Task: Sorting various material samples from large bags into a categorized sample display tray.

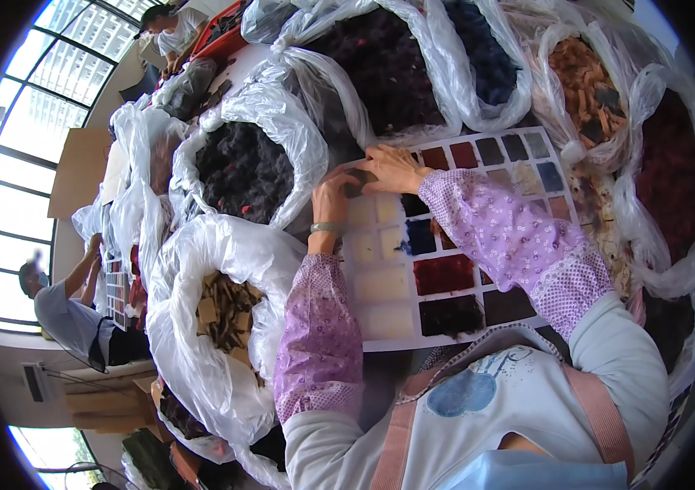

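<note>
A white gridded board [388, 345] lies in front of me, its cells filled with fluffy fibre in cream, red, black, blue and grey. Over its far left corner my left hand [332, 198] and my right hand [394, 169] come together, fingers bent and fingertips nearly touching. Between them shows a small patch of dark grey fluff [354, 184], partly covered by the fingers; both hands are closed on it. My right forearm, in a purple patterned sleeve, crosses the board and hides some cells. Nearer me are a dark red patch [443, 275] and a black patch [450, 315].
Open plastic bags ring the board: dark grey fluff [243, 173] to the left, brownish pieces [229, 314] nearer, dark fluff [372, 69] beyond, orange-brown scraps [580, 77] and deep red fluff [674, 180] to the right. Two other people [78, 306] [174, 33] work at the far left.
</note>
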Demonstrator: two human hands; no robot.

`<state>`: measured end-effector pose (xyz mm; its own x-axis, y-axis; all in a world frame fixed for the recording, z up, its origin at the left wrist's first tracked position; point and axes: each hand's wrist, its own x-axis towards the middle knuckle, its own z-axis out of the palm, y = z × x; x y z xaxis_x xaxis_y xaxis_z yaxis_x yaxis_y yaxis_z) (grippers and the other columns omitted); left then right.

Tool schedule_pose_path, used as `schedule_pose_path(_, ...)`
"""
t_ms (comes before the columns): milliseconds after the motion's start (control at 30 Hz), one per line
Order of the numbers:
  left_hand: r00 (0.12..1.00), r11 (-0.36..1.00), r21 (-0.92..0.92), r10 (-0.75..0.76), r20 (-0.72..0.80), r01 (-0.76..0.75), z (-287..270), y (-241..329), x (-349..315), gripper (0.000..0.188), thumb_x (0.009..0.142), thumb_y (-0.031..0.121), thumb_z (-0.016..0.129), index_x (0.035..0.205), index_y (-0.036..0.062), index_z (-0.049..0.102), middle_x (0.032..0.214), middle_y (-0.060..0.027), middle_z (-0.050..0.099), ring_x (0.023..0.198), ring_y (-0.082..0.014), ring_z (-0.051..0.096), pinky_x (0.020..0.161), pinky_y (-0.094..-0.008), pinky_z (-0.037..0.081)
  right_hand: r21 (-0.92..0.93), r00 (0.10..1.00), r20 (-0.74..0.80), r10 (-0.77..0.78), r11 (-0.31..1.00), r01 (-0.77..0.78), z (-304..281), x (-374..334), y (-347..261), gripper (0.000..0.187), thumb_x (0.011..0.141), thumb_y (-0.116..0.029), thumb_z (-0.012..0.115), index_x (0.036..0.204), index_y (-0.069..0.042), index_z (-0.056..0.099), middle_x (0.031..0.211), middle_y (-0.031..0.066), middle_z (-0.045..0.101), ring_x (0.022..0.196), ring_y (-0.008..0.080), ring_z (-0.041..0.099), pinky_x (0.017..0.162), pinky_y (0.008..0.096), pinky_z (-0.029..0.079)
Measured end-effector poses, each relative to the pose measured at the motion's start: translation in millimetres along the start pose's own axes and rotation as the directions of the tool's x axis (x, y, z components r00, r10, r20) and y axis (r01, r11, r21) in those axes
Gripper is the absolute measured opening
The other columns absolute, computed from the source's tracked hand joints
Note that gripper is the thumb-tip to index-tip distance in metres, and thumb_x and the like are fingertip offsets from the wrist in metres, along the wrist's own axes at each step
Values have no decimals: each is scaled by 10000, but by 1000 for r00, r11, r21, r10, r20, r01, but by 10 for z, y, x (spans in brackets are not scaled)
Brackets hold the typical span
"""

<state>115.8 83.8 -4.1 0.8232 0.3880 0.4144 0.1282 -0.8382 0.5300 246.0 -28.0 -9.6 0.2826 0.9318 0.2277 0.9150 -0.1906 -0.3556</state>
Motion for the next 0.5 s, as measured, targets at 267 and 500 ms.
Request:
schedule_pose_path(267, 999, 993, 115, -5, 42, 0, 70, -156, -114, 285, 666, 49, 608, 938, 120, 651, 865, -121, 636, 728, -267, 603, 685, -343, 476, 25, 990, -36, 137, 990, -137, 51, 41, -123, 459, 659, -345, 659, 1051, -121, 577, 992, 103, 503, 989, 280, 497, 791, 416, 434)
schedule_pose_path(500, 998, 962, 269, -57, 13, 51, 113, -17, -84, 158, 735, 103, 572, 856, 129, 671, 787, -131, 630, 765, -302, 594, 661, -395, 479, 3, 976, -63, 209, 978, -210, 121, 92, -157, 440, 679, -330, 667, 1039, -110, 543, 1044, 108, 485, 1001, 312, 490, 784, 447, 428)
